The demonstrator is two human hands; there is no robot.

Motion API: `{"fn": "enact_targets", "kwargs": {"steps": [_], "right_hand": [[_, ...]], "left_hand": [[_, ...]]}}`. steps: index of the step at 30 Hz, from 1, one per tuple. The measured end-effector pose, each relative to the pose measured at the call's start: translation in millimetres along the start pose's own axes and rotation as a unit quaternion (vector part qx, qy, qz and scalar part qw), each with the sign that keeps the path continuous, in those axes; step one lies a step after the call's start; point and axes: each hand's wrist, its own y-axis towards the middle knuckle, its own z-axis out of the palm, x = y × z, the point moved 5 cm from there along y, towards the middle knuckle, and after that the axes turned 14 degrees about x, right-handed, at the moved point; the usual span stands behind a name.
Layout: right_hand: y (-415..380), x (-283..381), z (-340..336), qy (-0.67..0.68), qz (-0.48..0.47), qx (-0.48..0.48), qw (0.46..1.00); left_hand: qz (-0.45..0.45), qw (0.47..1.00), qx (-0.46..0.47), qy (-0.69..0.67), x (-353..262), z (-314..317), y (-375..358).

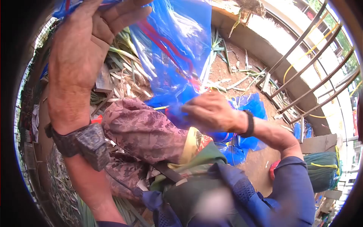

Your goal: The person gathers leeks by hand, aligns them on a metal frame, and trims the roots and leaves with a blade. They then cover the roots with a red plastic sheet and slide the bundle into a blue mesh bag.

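A blue mesh bag (181, 38) with a red stripe lies in front of me, and long pale-stemmed green onions show through it. At the top left my left hand (94, 34) reaches over the bag, fingers stretched out and partly cut off by the frame edge. Close below the bag's gathered end, my right hand (213, 111) is curled closed and blurred by motion. What its fingers hold is hidden. A short yellow strip (161, 108) shows left of that hand. More blue mesh (249, 108) lies beneath and beside it.
Loose onion leaves (242, 81) litter the ground. Curved metal bars (310, 64) and a low concrete ledge (242, 38) stand at the right. A green bundle tied with yellow string (321, 172) sits at the lower right. My patterned trouser leg (143, 128) is below the bag.
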Motion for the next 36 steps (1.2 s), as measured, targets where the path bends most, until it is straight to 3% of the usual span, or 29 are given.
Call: {"fn": "enact_targets", "kwargs": {"steps": [1,3,5,6,7,9,10,11,12,13,14,15,16,17,18,20,23,27,29,30,31,33,35,36], "right_hand": [[-21,-11,58,0.038,0.078,0.134,0.987],[-74,-36,154,-0.069,0.099,0.245,0.962],[-157,-70,199,-0.049,0.315,0.499,0.806],[-178,-82,233,-0.107,0.257,0.493,0.824],[-301,-136,225,-0.155,0.506,0.447,0.721],[-371,-160,164,-0.184,0.636,0.527,0.532],[-397,-178,139,-0.163,0.648,0.573,0.475],[-394,-185,109,-0.187,0.643,0.56,0.487],[-364,-194,82,-0.144,0.65,0.52,0.535],[-331,-203,60,-0.099,0.651,0.482,0.578],[-295,-215,47,-0.06,0.625,0.384,0.677],[-265,-231,36,-0.018,0.59,0.274,0.759],[-228,-241,28,-0.064,0.5,0.167,0.847],[-145,-211,3,-0.033,0.5,0.108,0.859],[-87,-191,-13,0.01,0.444,0.06,0.894],[1,-147,-37,0.073,0.344,-0.017,0.936],[92,-86,-63,0.08,0.196,-0.106,0.972],[156,-48,-56,-0.005,0.027,-0.11,0.994],[169,-56,-35,-0.077,-0.035,-0.014,0.996],[171,-63,-27,-0.099,-0.022,0.08,0.992],[170,-64,-26,-0.098,-0.024,0.084,0.991],[172,-62,-29,-0.158,-0.034,0.06,0.985],[167,-52,-37,-0.145,-0.051,0.049,0.987],[165,-47,-41,-0.153,-0.038,0.061,0.986]], "left_hand": [[0.028,0.998,-0.012,0.049,-11,-4,-3],[0.08,0.985,-0.034,0.151,-32,-9,-13],[0.095,0.973,-0.046,0.206,-55,-16,-27],[0.127,0.947,-0.097,0.279,-81,-29,-45],[0.158,0.912,-0.145,0.349,-110,-42,-64],[0.222,0.819,-0.227,0.477,-149,-50,-83],[0.223,0.813,-0.23,0.487,-147,-55,-85],[0.036,0.829,-0.362,0.424,-121,-82,-89],[-0.148,0.798,-0.481,0.333,-84,-111,-107],[-0.198,0.858,-0.238,0.41,-35,-171,-109],[-0.325,0.752,-0.22,0.53,-1,-109,-87],[-0.182,0.854,-0.112,0.473,50,-127,-96],[-0.204,0.878,-0.087,0.425,64,-113,-87],[-0.225,0.899,-0.058,0.372,79,-92,-74],[-0.224,0.899,-0.055,0.373,81,-86,-68],[-0.328,0.872,-0.026,0.363,89,-78,-65],[-0.342,0.853,-0.002,0.394,79,-64,-57],[-0.318,0.866,0.002,0.387,78,-55,-56],[-0.293,0.87,0.005,0.397,84,-58,-57],[-0.275,0.872,0.0,0.406,85,-60,-59],[-0.257,0.873,-0.006,0.414,87,-63,-61],[-0.256,0.844,-0.032,0.47,94,-72,-66],[-0.254,0.762,-0.071,0.592,98,-85,-73],[-0.273,0.75,-0.103,0.593,101,-97,-80]]}}
